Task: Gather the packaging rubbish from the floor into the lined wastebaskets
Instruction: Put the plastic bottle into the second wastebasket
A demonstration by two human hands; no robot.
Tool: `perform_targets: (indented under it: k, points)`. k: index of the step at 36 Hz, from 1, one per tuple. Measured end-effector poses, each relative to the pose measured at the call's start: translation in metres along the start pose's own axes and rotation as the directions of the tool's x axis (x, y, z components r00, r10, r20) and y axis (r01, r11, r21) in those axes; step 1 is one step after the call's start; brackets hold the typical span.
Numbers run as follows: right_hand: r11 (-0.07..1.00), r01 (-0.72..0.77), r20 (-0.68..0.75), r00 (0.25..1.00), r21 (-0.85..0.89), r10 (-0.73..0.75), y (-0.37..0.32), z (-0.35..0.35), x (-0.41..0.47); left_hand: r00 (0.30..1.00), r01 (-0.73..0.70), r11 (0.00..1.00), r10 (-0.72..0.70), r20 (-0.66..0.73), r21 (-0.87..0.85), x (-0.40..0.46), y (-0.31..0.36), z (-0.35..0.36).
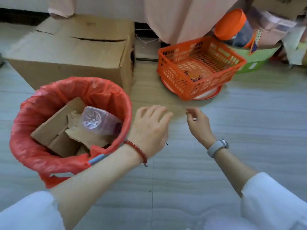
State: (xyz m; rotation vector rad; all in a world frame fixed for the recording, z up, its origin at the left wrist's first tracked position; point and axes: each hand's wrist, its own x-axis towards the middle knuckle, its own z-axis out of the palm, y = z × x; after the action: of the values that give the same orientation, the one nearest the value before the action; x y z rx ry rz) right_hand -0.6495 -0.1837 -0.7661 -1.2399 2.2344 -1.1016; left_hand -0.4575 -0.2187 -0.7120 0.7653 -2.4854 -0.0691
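Note:
A wastebasket lined with a red bag (33, 146) stands on the floor at the left. Inside it lie folded cardboard pieces (54, 127) and a clear plastic bottle (98, 121), bottom end up. My left hand (149, 128) hovers just right of the basket's rim, fingers spread, holding nothing. My right hand (197, 123) hangs over the bare floor further right, fingers loosely curled with the thumb and forefinger close together; nothing shows between them.
A large cardboard box (74, 52) stands behind the wastebasket. An orange mesh basket (199, 67) sits on a round plate at the back right, with a green tub (254, 58) and an orange-lidded jar (230, 24) behind it. Pale cloth hangs at the back.

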Motion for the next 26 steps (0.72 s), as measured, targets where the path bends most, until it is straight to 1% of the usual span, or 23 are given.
perform_targets:
  k: [2,3,4,5,6,7,9,11,12,13,15,18,20,21,23,24,26]
  points:
    - [0.984,-0.145,-0.006,0.989,-0.104,0.145,0.054,-0.012,-0.017,0.977,0.015,0.998,-0.001,0.212,-0.064,-0.002,0.025,0.041]
    - [0.965,-0.208,-0.019,0.978,-0.159,0.208,0.079,-0.017,-0.028,0.937,0.064,0.994,-0.028,0.348,-0.091,-0.005,0.035,0.062]
    - [0.935,-0.273,-0.040,0.962,-0.229,0.271,0.103,-0.023,-0.038,0.868,0.122,0.990,-0.069,0.492,-0.075,-0.009,0.041,0.084]
    - [0.887,-0.339,-0.060,0.939,-0.312,0.338,0.125,-0.028,-0.048,0.779,0.160,0.987,-0.107,0.617,-0.032,-0.014,0.045,0.104]
    - [0.826,-0.398,-0.070,0.911,-0.398,0.406,0.146,-0.033,-0.059,0.686,0.189,0.982,-0.142,0.714,0.014,-0.022,0.048,0.124]
    - [0.762,-0.444,-0.070,0.880,-0.472,0.469,0.165,-0.036,-0.070,0.604,0.228,0.972,-0.182,0.776,0.051,-0.033,0.049,0.141]
    - [0.646,-0.508,-0.056,0.808,-0.569,0.586,0.198,-0.041,-0.088,0.481,0.318,0.942,-0.259,0.838,0.108,-0.061,0.048,0.171]
    - [0.573,-0.548,-0.042,0.744,-0.610,0.667,0.221,-0.044,-0.098,0.377,0.335,0.928,-0.292,0.879,0.165,-0.090,0.046,0.186]
    - [0.555,-0.544,-0.038,0.735,-0.629,0.677,0.228,-0.044,-0.101,0.341,0.315,0.930,-0.295,0.893,0.187,-0.102,0.044,0.189]
    - [0.544,-0.529,-0.042,0.741,-0.652,0.671,0.233,-0.045,-0.101,0.324,0.293,0.935,-0.292,0.900,0.198,-0.110,0.043,0.189]
    - [0.537,-0.517,-0.073,0.762,-0.667,0.643,0.239,-0.044,-0.099,0.323,0.269,0.944,-0.273,0.906,0.189,-0.115,0.038,0.185]
    - [0.539,-0.513,-0.095,0.777,-0.668,0.622,0.241,-0.039,-0.092,0.328,0.311,0.936,-0.271,0.905,0.167,-0.104,0.032,0.181]
    - [0.571,-0.477,-0.064,0.802,-0.668,0.594,0.238,-0.034,-0.084,0.336,0.348,0.924,-0.283,0.899,0.160,-0.091,0.030,0.177]
    - [0.626,-0.457,-0.040,0.826,-0.633,0.563,0.233,-0.030,-0.078,0.350,0.358,0.921,-0.287,0.892,0.155,-0.083,0.030,0.175]
    - [0.777,-0.413,0.006,0.882,-0.475,0.472,0.212,-0.021,-0.066,0.405,0.344,0.928,-0.284,0.869,0.143,-0.065,0.029,0.169]
    - [0.842,-0.377,0.014,0.910,-0.385,0.414,0.196,-0.016,-0.059,0.445,0.327,0.935,-0.278,0.851,0.134,-0.053,0.029,0.164]
    - [0.938,-0.261,0.004,0.963,-0.229,0.269,0.156,-0.007,-0.044,0.536,0.307,0.943,-0.284,0.795,0.129,-0.028,0.027,0.149]
